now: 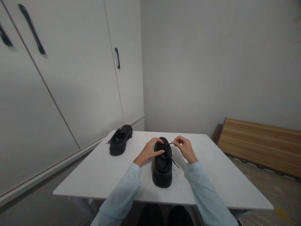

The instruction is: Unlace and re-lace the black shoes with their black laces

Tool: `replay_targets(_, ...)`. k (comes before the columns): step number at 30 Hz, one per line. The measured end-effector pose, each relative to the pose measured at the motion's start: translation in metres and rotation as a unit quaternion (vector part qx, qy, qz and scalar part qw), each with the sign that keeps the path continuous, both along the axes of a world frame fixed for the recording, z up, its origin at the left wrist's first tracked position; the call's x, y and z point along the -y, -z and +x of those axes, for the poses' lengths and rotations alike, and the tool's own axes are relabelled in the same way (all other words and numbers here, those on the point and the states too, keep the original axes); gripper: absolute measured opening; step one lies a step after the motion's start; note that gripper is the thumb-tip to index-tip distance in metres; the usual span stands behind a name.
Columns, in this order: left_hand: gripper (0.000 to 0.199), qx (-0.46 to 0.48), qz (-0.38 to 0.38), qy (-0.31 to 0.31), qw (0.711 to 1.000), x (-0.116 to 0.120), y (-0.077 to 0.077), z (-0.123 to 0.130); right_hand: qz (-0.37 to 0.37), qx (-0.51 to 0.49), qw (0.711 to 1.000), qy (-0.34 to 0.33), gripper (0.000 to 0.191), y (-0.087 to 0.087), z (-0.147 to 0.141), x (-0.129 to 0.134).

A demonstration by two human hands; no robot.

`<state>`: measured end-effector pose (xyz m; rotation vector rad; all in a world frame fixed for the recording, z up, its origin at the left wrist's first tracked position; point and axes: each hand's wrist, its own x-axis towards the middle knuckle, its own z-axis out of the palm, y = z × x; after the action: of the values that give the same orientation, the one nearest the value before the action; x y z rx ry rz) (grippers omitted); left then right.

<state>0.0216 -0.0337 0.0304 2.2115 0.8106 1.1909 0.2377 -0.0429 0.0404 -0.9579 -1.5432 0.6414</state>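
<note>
A black lace-up shoe (162,169) stands on the white table in front of me, toe pointing away and heel toward me. My left hand (151,149) grips it from the left side, fingers across the upper near the laces and thumb lower down. Pinched between the fingertips of my right hand (184,147) is one end of the black shoelace (171,143), drawn out to the right of the shoe. Another lace end hangs loose over the shoe's right side toward the tabletop. The matching black shoe (118,146) sits apart at the table's far left, a lace tip sticking out.
The white table (94,179) reaches nearly to the grey wall behind it. White cabinets (70,78) with dark handles line the left. On the right, a wood-grain board (258,146) leans by the wall on the floor. My knees are under the table's near edge.
</note>
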Motion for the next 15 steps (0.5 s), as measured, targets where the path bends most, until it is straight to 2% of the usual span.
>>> replay_targets(6,0.012,-0.015,0.032,-0.014,0.999,-0.0021,0.0028,0.0030,0.002,0.090,0.996,0.002,0.019,0.0037,-0.0039,0.0017)
replay_targets(15,0.009,-0.003,0.041,-0.015,0.999,-0.0022,0.0049,0.0070,0.004,0.118,0.993,-0.014,0.021,0.0052,-0.0042,0.0013)
